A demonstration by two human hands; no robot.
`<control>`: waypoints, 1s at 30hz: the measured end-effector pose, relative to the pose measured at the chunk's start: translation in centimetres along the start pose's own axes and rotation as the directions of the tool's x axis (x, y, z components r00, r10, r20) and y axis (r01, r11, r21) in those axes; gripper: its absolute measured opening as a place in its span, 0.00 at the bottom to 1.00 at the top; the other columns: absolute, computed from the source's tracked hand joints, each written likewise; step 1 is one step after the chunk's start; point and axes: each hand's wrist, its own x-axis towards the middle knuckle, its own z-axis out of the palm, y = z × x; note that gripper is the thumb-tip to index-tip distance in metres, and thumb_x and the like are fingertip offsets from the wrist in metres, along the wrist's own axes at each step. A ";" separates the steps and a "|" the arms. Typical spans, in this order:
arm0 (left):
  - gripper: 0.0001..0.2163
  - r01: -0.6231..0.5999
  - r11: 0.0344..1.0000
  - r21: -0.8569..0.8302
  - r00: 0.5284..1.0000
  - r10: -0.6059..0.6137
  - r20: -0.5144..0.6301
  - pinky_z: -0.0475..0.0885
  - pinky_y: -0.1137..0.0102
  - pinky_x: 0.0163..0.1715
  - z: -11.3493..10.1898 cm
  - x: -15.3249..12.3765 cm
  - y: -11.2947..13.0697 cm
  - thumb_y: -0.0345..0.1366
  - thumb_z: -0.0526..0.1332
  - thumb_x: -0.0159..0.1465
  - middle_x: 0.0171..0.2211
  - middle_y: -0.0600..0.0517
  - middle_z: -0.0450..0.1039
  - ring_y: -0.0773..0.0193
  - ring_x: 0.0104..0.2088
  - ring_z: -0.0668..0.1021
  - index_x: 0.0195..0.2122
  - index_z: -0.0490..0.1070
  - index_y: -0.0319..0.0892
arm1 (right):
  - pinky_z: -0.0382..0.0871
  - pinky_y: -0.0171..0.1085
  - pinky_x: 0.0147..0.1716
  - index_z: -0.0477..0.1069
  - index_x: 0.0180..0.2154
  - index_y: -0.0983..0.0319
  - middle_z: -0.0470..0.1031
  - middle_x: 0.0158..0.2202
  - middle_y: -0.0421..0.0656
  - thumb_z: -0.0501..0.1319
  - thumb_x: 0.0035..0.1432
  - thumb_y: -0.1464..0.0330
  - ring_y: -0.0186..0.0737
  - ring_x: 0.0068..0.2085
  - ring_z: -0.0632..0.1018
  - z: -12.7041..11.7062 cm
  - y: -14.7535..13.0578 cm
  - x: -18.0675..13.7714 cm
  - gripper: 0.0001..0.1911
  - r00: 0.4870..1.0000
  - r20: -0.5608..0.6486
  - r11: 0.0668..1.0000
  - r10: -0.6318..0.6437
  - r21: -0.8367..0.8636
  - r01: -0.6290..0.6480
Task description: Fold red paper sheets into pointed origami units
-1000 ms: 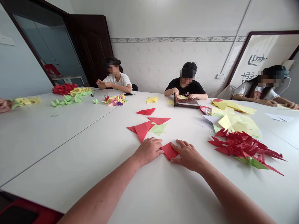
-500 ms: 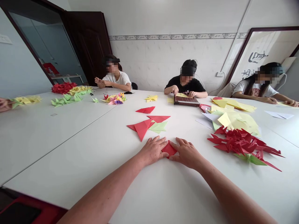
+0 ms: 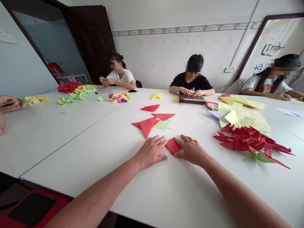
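A small folded square of red paper [image 3: 173, 146] lies flat on the white table [image 3: 152, 183] between my hands. My left hand [image 3: 150, 152] rests at its left side, fingers spread, the fingertips close to its edge and the thumb apart from it. On the right edge of the square lie the fingers of my right hand [image 3: 191, 149], spread and pressing lightly on it. Just beyond my left hand are a folded red paper piece [image 3: 147, 126], a red triangle [image 3: 163, 117] and a light green folded piece [image 3: 163, 125].
To the right lies a heap of red paper cranes [image 3: 248, 139] beside yellow and white sheets [image 3: 249, 117]. Across the table one person works at a dark slatted box [image 3: 193, 98]. Small coloured cranes [image 3: 120, 97] lie far left. Another person's hand [image 3: 9, 103] shows at the left edge.
My left hand has moved left, off the red paper, uncovering more of it. My right hand stays on its right edge. The view has shifted slightly.
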 end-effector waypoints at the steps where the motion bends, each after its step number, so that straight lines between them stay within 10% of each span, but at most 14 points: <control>1: 0.28 -0.034 0.999 -0.012 0.999 0.034 -0.021 0.55 0.57 0.61 0.0 0.4 0.3 0.49 0.56 0.65 0.65 0.49 0.57 0.51 0.64 0.59 0.64 0.56 0.48 | 0.55 0.48 0.54 0.56 0.63 0.52 0.56 0.63 0.51 0.55 0.58 0.48 0.56 0.61 0.60 0.1 0.1 0.0 0.35 1.000 -0.001 1.000 0.002 0.004 -0.002; 10: 0.17 -0.089 0.971 -0.222 0.996 0.086 -0.023 0.68 0.61 0.52 0.6 3.1 0.5 0.40 0.65 0.59 0.54 0.51 0.71 0.55 0.53 0.71 0.50 0.73 0.49 | 0.54 0.51 0.57 0.48 0.66 0.51 0.55 0.65 0.46 0.61 0.51 0.47 0.55 0.63 0.58 0.5 2.8 0.8 0.45 0.997 0.011 0.992 -0.075 0.101 0.073; 18: 0.14 -0.107 0.929 -0.355 0.993 0.081 -0.088 0.66 0.61 0.54 1.4 3.0 -0.6 0.41 0.64 0.61 0.53 0.54 0.71 0.57 0.52 0.71 0.48 0.74 0.53 | 0.58 0.54 0.56 0.69 0.54 0.44 0.60 0.63 0.44 0.55 0.60 0.53 0.55 0.63 0.60 0.8 3.5 1.4 0.21 0.991 -0.062 0.982 -0.115 0.143 0.123; 30: 0.15 -0.067 0.924 -0.377 0.996 0.040 -0.080 0.66 0.62 0.55 1.6 3.0 -0.9 0.42 0.66 0.58 0.53 0.53 0.71 0.57 0.54 0.71 0.47 0.75 0.50 | 0.60 0.54 0.56 0.72 0.52 0.50 0.66 0.59 0.47 0.60 0.58 0.58 0.53 0.60 0.66 2.1 3.0 1.7 0.19 0.977 -0.188 0.984 -0.101 0.126 0.126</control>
